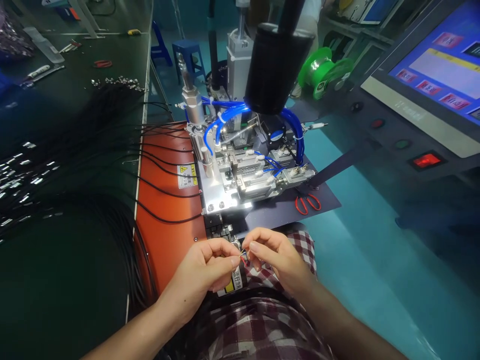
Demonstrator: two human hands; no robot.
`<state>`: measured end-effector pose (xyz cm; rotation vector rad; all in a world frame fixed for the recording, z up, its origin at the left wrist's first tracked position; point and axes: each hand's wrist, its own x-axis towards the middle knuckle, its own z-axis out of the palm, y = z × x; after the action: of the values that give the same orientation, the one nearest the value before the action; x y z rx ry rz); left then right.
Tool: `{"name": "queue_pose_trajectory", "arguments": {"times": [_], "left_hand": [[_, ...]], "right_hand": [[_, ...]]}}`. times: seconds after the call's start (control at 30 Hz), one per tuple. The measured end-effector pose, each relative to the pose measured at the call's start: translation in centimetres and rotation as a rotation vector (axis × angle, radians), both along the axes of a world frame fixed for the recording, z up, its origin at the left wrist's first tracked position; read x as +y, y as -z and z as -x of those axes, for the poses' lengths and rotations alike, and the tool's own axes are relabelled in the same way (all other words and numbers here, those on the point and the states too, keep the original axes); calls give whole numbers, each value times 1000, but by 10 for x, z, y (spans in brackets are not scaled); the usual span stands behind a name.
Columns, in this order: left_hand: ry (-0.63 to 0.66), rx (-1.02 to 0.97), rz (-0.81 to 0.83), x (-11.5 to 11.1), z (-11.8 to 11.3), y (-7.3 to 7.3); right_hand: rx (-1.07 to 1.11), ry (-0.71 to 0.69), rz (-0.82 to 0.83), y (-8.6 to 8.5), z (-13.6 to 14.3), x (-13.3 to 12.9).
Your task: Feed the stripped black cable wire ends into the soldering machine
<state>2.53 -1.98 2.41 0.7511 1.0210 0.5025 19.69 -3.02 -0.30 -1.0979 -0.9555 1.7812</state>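
Observation:
My left hand (210, 262) is closed, thumb and forefinger pinching a few thin coloured wires (243, 259). Red, blue and pale strands show between the two hands. My right hand (275, 255) is curled in from the other side, its fingertips at the same wires. How firmly it grips them is partly hidden by its thumb. Both hands are over my lap, just in front of a metal machine (240, 170) with blue air tubes. Several black cables (168, 220) run from the left into the machine's near-left edge.
On the dark table (93, 300) at left lies a large bundle of black cables (101, 105) with shiny ends. Red-handled scissors (307, 204) rest on the machine's base plate. A touchscreen panel (442, 75) stands at right. Behind are a green wire spool (322, 72) and blue stool (187, 50).

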Motion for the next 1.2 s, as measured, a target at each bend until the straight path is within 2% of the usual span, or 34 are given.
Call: {"name": "queue_pose_trajectory", "arguments": {"times": [0.27, 0.4, 0.73, 0.83, 0.97, 1.1, 1.2], "left_hand": [[52, 55, -33, 1, 2, 0], [71, 85, -32, 2, 1, 0], [96, 27, -36, 1, 3, 2], [98, 6, -37, 2, 4, 3], [131, -61, 71, 3, 4, 2], [168, -69, 161, 2, 1, 2], [166, -12, 144, 1, -1, 2]], "right_hand": [[-24, -79, -16, -5, 1, 7], [3, -57, -50, -5, -1, 8], [38, -84, -41, 6, 0, 4], [-41, -98, -108, 3, 1, 2], [-178, -140, -252, -3, 0, 2], [-258, -280, -363, -9, -4, 8], [-285, -380, -439, -11, -6, 13]]}}
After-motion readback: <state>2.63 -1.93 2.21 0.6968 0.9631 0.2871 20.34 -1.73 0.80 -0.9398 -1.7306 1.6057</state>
